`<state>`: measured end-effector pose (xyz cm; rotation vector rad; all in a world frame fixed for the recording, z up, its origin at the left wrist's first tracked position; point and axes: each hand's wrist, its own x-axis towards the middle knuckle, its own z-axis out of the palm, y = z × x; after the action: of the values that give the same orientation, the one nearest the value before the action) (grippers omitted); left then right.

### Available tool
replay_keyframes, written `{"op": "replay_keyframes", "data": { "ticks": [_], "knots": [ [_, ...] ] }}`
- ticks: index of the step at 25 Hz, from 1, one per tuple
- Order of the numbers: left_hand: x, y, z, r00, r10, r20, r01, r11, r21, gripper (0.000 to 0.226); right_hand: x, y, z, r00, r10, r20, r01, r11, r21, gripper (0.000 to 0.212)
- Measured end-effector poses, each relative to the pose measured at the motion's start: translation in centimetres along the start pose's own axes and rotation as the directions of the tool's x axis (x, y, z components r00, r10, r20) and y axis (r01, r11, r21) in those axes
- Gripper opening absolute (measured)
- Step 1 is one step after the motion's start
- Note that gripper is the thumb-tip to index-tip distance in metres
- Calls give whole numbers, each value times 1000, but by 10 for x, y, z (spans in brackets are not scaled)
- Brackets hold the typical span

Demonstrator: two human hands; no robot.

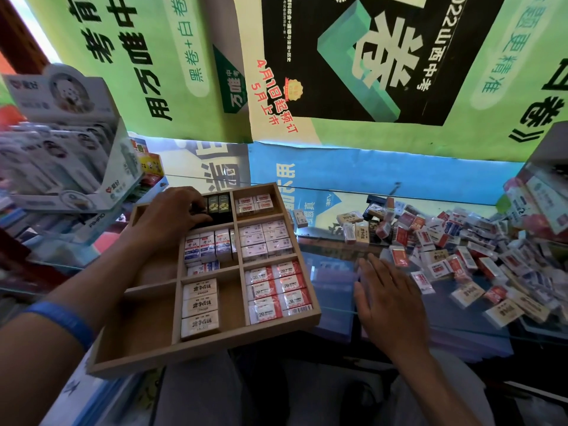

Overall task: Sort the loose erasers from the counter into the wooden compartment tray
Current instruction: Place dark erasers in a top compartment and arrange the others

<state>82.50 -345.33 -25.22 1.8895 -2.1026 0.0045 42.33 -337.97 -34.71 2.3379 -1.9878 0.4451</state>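
While our left hand reaches into the far middle compartment of the wooden tray, its fingers curl down onto the dark erasers standing there; we can't tell whether they pinch one or just press on the row, the fingertips are hidden. Our right hand is flat and released, fingers straight and slightly spread, palm down just over the glass counter, holding nothing, its fingertips near the edge of the loose eraser pile but apart from it. Tray sits at the counter's near edge, left of the pile. Filled compartments: white erasers in the near middle, red-and-white 2B erasers at near right, blue-and-white ones in the centre. A blue wristband is on our left forearm.
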Motion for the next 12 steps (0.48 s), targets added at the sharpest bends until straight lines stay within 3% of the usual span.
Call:
{"op": "replay_keyframes", "data": {
  "ticks": [2, 6, 12],
  "knots": [
    [2, 1, -1, 1000, -25, 12, 25, 1000, 14, 25, 0, 0, 0, 1000, -4, 1, 4, 1000, 3, 58],
    [8, 14, 6, 997, 61, 48, -61, 998, -5, 52, 0, 0, 0, 1000, 2, -5, -2, 1000, 14, 57],
    [18, 15, 16, 999, 4, 34, -5, 1000, 16, 53, 1, -1, 0, 1000, -4, -4, 4, 1000, 7, 58]
  ]
}}
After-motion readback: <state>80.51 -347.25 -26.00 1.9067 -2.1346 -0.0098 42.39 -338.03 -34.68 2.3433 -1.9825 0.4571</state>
